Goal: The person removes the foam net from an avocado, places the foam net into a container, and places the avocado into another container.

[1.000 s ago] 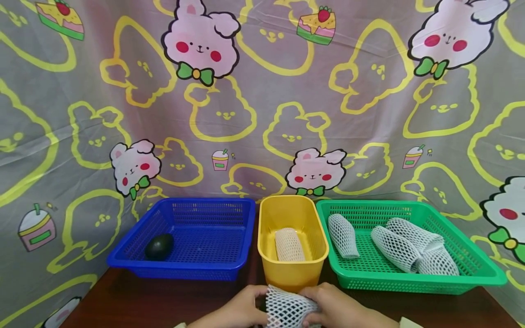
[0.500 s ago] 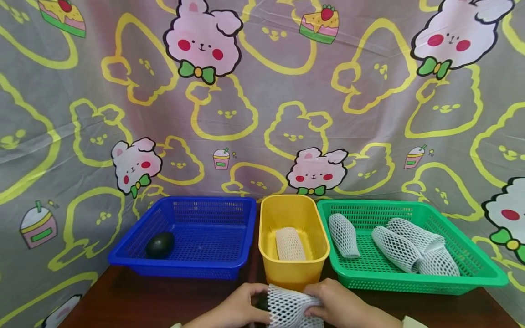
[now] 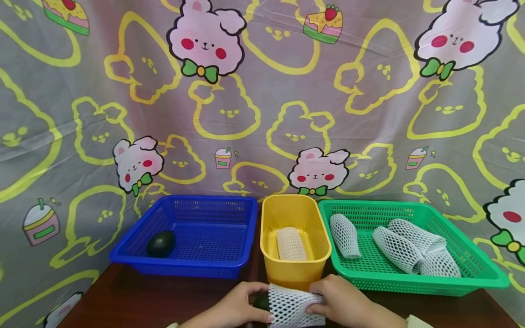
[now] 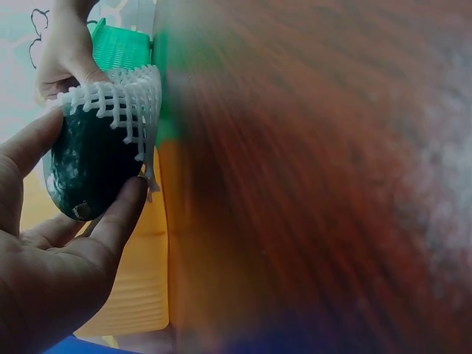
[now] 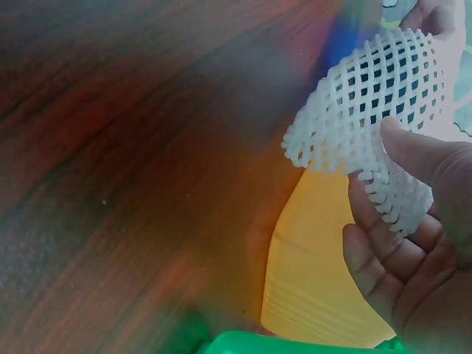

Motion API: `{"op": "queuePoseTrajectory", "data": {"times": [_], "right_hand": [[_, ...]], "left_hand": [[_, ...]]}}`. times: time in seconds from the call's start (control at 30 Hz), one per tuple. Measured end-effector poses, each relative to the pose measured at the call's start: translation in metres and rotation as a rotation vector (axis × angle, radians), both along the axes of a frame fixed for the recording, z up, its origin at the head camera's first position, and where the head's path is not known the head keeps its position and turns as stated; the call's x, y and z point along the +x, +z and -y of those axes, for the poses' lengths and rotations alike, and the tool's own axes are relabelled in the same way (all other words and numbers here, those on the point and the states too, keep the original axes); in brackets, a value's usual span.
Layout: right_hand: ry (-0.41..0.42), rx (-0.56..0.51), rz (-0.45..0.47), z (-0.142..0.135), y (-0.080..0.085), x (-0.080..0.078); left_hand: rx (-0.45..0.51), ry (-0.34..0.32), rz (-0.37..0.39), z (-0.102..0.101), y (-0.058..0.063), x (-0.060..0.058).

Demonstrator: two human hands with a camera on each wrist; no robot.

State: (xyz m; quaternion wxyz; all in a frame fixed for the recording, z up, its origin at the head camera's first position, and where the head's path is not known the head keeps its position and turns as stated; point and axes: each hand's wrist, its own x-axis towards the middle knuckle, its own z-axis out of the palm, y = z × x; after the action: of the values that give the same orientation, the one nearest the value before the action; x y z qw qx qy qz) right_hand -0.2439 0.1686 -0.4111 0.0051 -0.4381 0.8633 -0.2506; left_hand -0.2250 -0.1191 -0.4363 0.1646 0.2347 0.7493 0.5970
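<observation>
Fingers of left hand gripping dark fruit; fingers of right hand pinching white foam net partly covering it; both showing roughly midway between left and right edges of surface, before yellow bin.

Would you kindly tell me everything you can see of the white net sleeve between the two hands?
The white net sleeve is a foam-like mesh tube with diamond openings. Held sideways in front of the yellow bin, it covers part of a dark green fruit, whose rounded end, gripped by the left hand, sticks out of the open rim. The right hand pinches the sleeve's other end, which looks bunched and slack.
</observation>
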Motion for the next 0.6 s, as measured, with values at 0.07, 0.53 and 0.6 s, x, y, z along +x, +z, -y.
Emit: {"op": "queuePoseTrajectory", "data": {"times": [0.07,0.53,0.6], "right_hand": [[-0.009,0.006,-0.011,0.0,0.001,0.0],[-0.079,0.025,-0.007,-0.008,0.018,0.007],[-0.094,0.029,0.006,-0.009,0.022,0.009]], "left_hand": [[-0.004,0.004,-0.003,0.001,0.0,0.0],[-0.013,0.022,-0.051,0.011,0.005,0.002],[-0.008,0.021,-0.053,0.012,0.005,0.002]]}}
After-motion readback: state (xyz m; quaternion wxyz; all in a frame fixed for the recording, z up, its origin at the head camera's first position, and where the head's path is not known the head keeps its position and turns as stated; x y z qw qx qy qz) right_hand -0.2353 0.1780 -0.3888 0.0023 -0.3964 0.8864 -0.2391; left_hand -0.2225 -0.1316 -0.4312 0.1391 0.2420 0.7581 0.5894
